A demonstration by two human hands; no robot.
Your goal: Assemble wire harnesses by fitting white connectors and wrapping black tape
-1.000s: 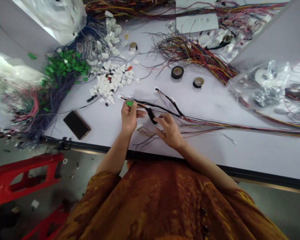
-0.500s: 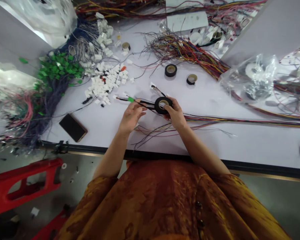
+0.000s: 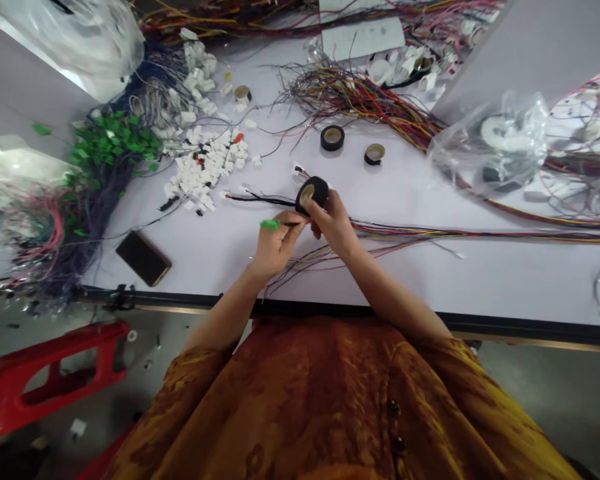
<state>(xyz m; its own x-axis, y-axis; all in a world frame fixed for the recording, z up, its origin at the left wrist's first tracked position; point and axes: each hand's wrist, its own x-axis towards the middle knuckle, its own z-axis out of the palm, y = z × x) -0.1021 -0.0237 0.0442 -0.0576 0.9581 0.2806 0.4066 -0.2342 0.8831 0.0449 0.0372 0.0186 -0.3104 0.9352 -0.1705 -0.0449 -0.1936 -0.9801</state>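
Here we go: the right hand (image 3: 334,223) has its fingers (image 3: 325,205) clenched on a roll of black tape (image 3: 315,191), and the roll sits tilted above the knuckles, pale core showing. The left hand (image 3: 276,248) is closed as well, pinching a black wire (image 3: 260,198) right beside the roll, with a green tag (image 3: 269,225) poking out to the left of the fingertips. Both hands work close together over the desk (image 3: 430,273), just above its front edge. Beyond them, two more tape rolls (image 3: 333,138) stand apart on the desk, and a heap of white connectors (image 3: 205,163) lies up to the left, next to a bunch of green-tagged wires (image 3: 110,140). A phone (image 3: 143,258) lies face up near the edge, long coloured wires (image 3: 480,233) run off to the right, and a plastic bag (image 3: 490,143) sits at the far right.
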